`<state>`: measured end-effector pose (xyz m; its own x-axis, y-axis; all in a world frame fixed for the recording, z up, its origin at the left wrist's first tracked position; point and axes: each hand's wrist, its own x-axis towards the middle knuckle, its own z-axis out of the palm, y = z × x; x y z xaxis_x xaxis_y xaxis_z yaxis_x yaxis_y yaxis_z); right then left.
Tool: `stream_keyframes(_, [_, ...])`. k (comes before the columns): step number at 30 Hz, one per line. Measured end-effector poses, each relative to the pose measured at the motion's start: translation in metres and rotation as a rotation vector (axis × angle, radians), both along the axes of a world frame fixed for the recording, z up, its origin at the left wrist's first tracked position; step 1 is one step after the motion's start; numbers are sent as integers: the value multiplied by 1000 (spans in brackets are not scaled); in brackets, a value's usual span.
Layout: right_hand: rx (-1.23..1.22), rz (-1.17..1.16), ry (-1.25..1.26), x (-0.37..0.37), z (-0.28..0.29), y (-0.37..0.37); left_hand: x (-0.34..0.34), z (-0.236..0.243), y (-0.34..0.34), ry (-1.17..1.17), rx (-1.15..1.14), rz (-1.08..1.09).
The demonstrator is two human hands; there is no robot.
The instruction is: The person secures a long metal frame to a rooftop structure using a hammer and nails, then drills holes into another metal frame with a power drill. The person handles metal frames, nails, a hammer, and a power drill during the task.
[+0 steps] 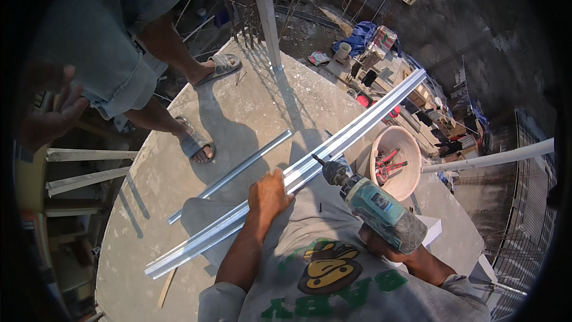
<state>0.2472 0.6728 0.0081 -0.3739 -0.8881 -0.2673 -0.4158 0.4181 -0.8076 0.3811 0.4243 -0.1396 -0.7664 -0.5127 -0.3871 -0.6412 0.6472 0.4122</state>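
My left hand (269, 195) is wrapped round a long, shiny metal channel (357, 125) that slants across in front of me, from lower left to upper right. In my right hand (376, 242) is a teal and black cordless drill (381, 206), and its body hides most of my fingers. The dark bit (319, 159) points up and left, close to the channel's near edge. Against my grey shirt shows a small dark screw-like piece (320, 207). Beyond my left hand, a shorter, narrower metal strip (232, 174) lies on the concrete slab.
A pale bucket (407, 189) with red-handled pliers (390, 164) stands right of the channel. Another person in sandals (223, 65) stands at the slab's left edge, one hand (56, 110) low. A metal post (265, 18) rises at the far edge; the slab (149, 173) drops off around.
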Motion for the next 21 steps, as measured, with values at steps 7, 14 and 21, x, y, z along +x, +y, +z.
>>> stream_keyframes(7, [89, -31, -62, -8, -35, 0, 4, 1, -5, 174, 39, 14])
stream_keyframes(14, [81, 35, -77, -18, -69, 19, 18, 9, -9, 630, -101, -99])
stream_keyframes(21, [35, 3, -124, -23, -70, 10, 18, 32, 2, 681, -198, -91])
